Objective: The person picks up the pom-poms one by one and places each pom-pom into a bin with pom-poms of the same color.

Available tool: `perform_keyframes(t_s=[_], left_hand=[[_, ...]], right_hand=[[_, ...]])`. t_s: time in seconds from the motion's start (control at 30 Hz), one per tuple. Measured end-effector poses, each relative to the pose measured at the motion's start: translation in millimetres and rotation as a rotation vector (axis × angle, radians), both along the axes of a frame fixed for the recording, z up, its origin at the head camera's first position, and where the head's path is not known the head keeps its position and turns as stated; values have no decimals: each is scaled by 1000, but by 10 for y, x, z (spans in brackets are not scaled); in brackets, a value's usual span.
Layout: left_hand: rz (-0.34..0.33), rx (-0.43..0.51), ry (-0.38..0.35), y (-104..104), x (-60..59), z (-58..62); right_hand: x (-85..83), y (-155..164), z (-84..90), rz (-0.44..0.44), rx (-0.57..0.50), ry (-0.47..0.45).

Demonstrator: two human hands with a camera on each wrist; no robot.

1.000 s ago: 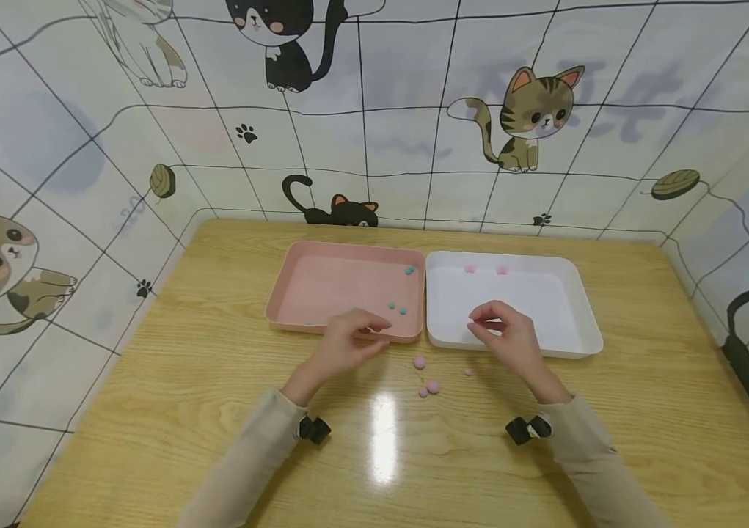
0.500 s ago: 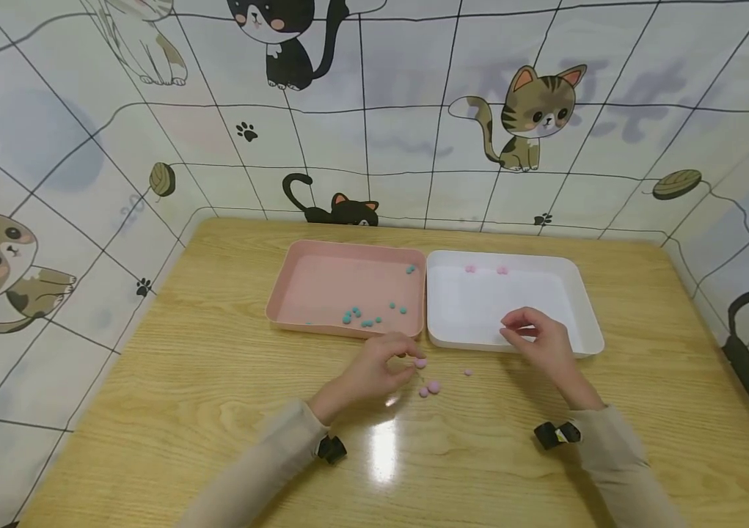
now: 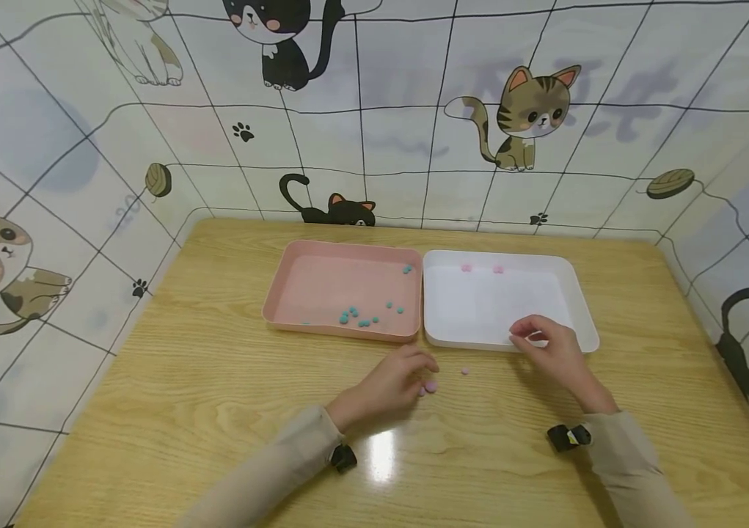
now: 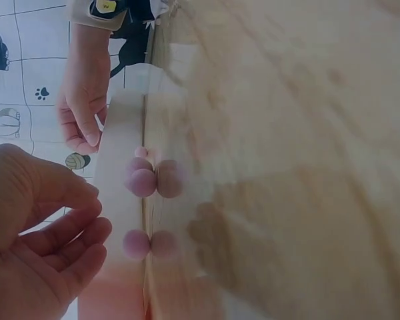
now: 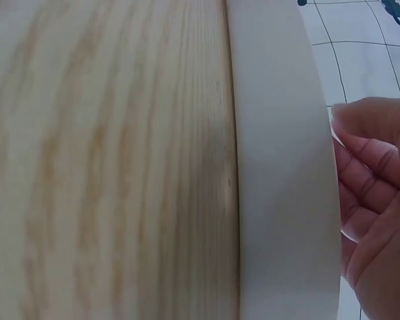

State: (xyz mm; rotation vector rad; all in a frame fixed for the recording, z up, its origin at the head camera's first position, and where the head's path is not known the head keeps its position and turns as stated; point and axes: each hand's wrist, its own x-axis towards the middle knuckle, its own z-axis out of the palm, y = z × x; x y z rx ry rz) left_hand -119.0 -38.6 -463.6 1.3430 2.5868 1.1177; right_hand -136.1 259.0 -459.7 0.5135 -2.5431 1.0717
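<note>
Nearest, low in the head view, beige cloth sleeves (image 3: 275,458) with small black devices (image 3: 344,458) at the wrists, over a smooth yellowish wooden worktop (image 3: 163,411). Just beyond, left hand (image 3: 387,383) poised low over round mauve balls (image 3: 431,386) on the worktop, in front of where both trays meet; grip narrow, with fingers and thumb loosely curved, and by the left wrist view nothing between them, even the closest ball apart from the fingertips. To the right of these, a much smaller pale pink ball (image 3: 465,371). Slightly farther, right hand (image 3: 552,352) at the near rim of a shallow white rectangular tray (image 3: 473,308), thumb and index fingertips close together; impossible to tell whether pinching anything. Probably at the start of picking up a mauve ball, not yet gripped; next calling, by the look of it, for fingertips lowered either side of one ball and a light pinch, without rolling its neighbours. To the left, a shallow pink rectangular tray (image 3: 315,282) with tiny teal balls (image 3: 344,319) scattered inside. Deeper in the white tray, two pale pink bow-like pieces (image 3: 498,270). Farthest, a pale gridded backdrop (image 3: 400,139) with cartoon cats.
</note>
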Motion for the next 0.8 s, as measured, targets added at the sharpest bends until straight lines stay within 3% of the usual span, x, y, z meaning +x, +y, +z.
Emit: perform_keyframes(t_s=[0.27, 0.6, 0.8], left_hand=[[35, -90, -54, 7, -23, -1], [35, -76, -81, 10, -48, -22], [42, -82, -81, 43, -69, -21]], right_hand=[[10, 90, -26, 90, -17, -35], [-5, 164, -78, 152, -8, -36], [53, 90, 64, 183, -12, -27]])
